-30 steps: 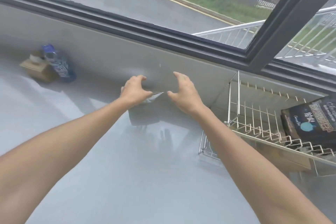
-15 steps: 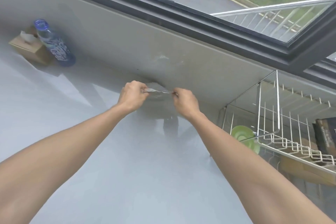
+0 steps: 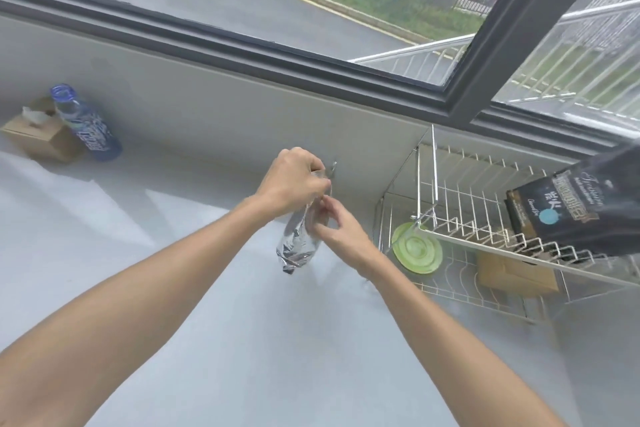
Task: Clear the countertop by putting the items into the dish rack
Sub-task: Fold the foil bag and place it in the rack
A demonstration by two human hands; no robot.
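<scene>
A crinkled silver foil bag point(image 3: 297, 243) hangs above the grey countertop point(image 3: 180, 305), just left of the dish rack. My left hand point(image 3: 294, 180) grips its top edge from above. My right hand point(image 3: 341, 229) pinches the same upper edge from the right side. The white two-tier wire dish rack point(image 3: 460, 208) stands at the right against the wall. Its upper tier holds a black printed bag point(image 3: 581, 208). On its lower tier stand a green plate point(image 3: 417, 248) and a brown box point(image 3: 516, 276).
A blue-labelled water bottle point(image 3: 86, 123) and a brown tissue box point(image 3: 38, 137) stand at the far left by the wall. A dark-framed window point(image 3: 311, 56) runs along the back above a grey upstand.
The foil bag has been lifted off the counter and now hangs upright from both hands. My hands have moved closer together and a little toward the rack.
</scene>
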